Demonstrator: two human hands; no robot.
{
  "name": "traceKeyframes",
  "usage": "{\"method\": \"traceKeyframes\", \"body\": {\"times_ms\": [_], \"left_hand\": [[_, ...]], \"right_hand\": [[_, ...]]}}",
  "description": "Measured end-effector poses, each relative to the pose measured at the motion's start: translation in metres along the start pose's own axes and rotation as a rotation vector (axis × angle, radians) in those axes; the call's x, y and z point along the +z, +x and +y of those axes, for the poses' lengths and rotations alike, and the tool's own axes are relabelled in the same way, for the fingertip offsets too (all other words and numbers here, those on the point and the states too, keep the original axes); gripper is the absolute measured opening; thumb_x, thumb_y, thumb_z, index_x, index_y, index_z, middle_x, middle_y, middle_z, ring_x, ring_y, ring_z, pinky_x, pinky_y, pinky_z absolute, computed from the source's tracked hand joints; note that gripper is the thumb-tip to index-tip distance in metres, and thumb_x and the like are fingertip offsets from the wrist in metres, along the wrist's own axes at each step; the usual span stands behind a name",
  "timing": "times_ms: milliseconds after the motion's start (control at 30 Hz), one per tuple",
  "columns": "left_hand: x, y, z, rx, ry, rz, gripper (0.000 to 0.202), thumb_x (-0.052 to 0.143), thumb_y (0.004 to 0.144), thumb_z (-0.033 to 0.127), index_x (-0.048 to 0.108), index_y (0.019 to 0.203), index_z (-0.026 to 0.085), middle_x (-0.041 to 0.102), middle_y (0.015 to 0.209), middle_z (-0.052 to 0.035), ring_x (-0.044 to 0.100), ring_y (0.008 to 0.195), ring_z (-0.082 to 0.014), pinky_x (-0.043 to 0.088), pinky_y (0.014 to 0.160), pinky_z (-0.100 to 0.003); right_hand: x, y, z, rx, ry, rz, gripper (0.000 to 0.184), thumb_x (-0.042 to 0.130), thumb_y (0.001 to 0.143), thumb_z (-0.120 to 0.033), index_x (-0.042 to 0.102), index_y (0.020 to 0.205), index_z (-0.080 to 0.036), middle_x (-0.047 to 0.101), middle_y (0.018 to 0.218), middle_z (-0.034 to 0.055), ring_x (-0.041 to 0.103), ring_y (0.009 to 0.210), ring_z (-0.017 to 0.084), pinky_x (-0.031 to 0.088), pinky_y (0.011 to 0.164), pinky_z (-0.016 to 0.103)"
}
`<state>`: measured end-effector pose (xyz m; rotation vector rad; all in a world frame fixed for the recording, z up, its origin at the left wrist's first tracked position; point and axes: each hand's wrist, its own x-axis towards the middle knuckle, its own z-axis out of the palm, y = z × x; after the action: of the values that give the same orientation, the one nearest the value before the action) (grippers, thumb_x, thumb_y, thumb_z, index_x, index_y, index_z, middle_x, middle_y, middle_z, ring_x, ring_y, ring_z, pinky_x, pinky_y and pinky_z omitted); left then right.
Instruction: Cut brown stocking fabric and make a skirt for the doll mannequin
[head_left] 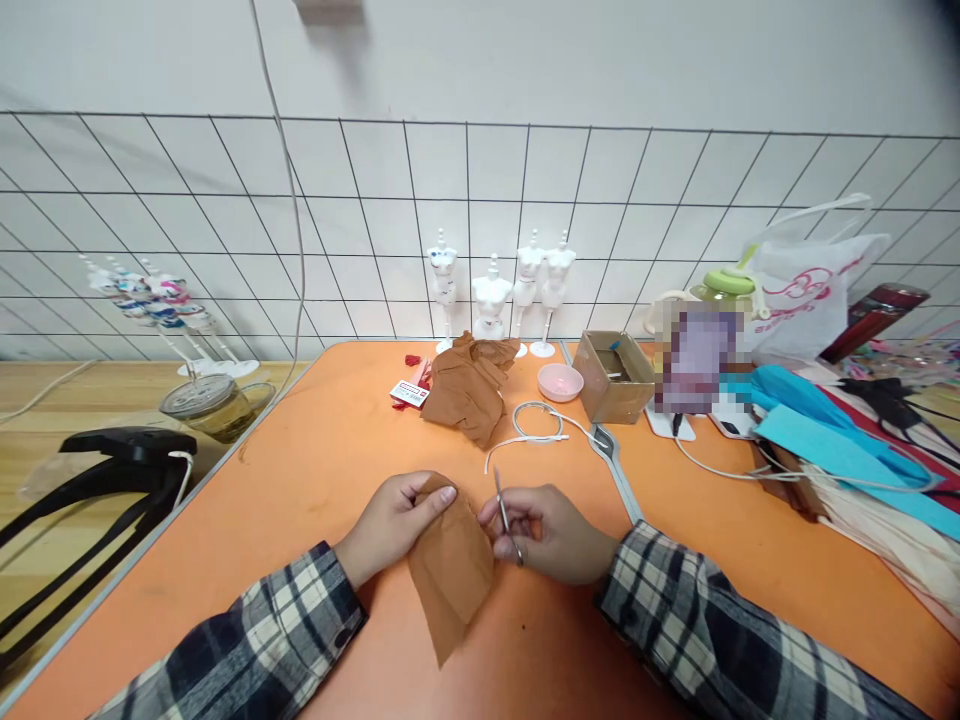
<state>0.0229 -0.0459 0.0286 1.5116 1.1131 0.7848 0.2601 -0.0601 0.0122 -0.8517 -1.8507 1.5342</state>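
My left hand (401, 520) pinches the upper edge of a piece of brown fabric (454, 570), thumb on top. The cloth hangs down toward me in a pointed shape. At its right edge, my right hand (551, 530) is closed around small metal scissors (502, 503), blades pointing up and away from me. The right fingertips are close to the cloth's edge; whether they touch it I cannot tell. Beyond both hands lies a crumpled heap of the same brown fabric (469, 385). A white printed label (409, 393) and red scraps are beside that heap.
Small white dress forms (491, 295) stand by the tiled wall. A pink bowl (560, 382), a cardboard box (613, 375) and a coiled white cord (537, 421) lie beyond my right hand. Blue cloth (855, 465) is piled at right; a glass jar (210, 405) stands left.
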Motion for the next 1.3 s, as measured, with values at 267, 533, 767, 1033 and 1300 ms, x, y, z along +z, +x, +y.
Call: {"method": "traceKeyframes", "body": {"times_ms": [267, 533, 767, 1033, 1300], "left_hand": [[-0.01, 0.003, -0.005, -0.061, -0.021, -0.152, 0.043, 0.061, 0.083, 0.054, 0.064, 0.074, 0.012, 0.066, 0.069, -0.0022, 0.056, 0.061, -0.0134, 0.044, 0.058, -0.023], [-0.009, 0.001, 0.002, -0.104, -0.182, -0.213, 0.042, 0.065, 0.08, 0.055, 0.066, 0.077, 0.013, 0.067, 0.069, -0.0019, 0.057, 0.061, -0.013, 0.046, 0.061, -0.024], [-0.009, 0.002, -0.002, -0.058, -0.201, -0.312, 0.042, 0.068, 0.078, 0.053, 0.072, 0.086, 0.012, 0.072, 0.081, -0.0062, 0.062, 0.07, -0.0156, 0.046, 0.066, -0.025], [-0.01, 0.001, 0.002, -0.054, -0.216, -0.28, 0.042, 0.069, 0.078, 0.054, 0.072, 0.086, 0.013, 0.073, 0.08, -0.0069, 0.064, 0.072, -0.0171, 0.047, 0.069, -0.026], [-0.005, -0.001, 0.001, -0.07, -0.158, -0.248, 0.044, 0.066, 0.079, 0.055, 0.073, 0.093, 0.013, 0.074, 0.08, -0.007, 0.064, 0.07, -0.0171, 0.048, 0.067, -0.026]], "right_hand": [[0.0, -0.002, -0.002, 0.21, 0.257, -0.317, 0.05, 0.073, 0.073, -0.055, 0.063, 0.094, -0.011, 0.07, 0.081, 0.0067, 0.054, 0.061, 0.008, 0.037, 0.054, 0.018], [-0.007, -0.003, -0.012, 0.256, 0.344, -0.567, 0.051, 0.065, 0.079, -0.057, 0.066, 0.097, -0.009, 0.07, 0.072, 0.0054, 0.046, 0.046, 0.006, 0.04, 0.045, 0.017], [-0.006, -0.002, -0.011, 0.272, 0.399, -0.634, 0.053, 0.064, 0.08, -0.057, 0.066, 0.1, -0.008, 0.07, 0.074, 0.0063, 0.05, 0.048, 0.007, 0.042, 0.045, 0.016], [-0.007, -0.002, -0.008, 0.286, 0.393, -0.629, 0.057, 0.064, 0.077, -0.062, 0.064, 0.099, -0.009, 0.07, 0.082, 0.0082, 0.054, 0.055, 0.008, 0.044, 0.044, 0.016], [-0.004, -0.002, -0.017, 0.273, 0.321, -0.61, 0.058, 0.063, 0.077, -0.064, 0.063, 0.099, -0.01, 0.069, 0.08, 0.0071, 0.05, 0.053, 0.007, 0.041, 0.042, 0.015]]}}
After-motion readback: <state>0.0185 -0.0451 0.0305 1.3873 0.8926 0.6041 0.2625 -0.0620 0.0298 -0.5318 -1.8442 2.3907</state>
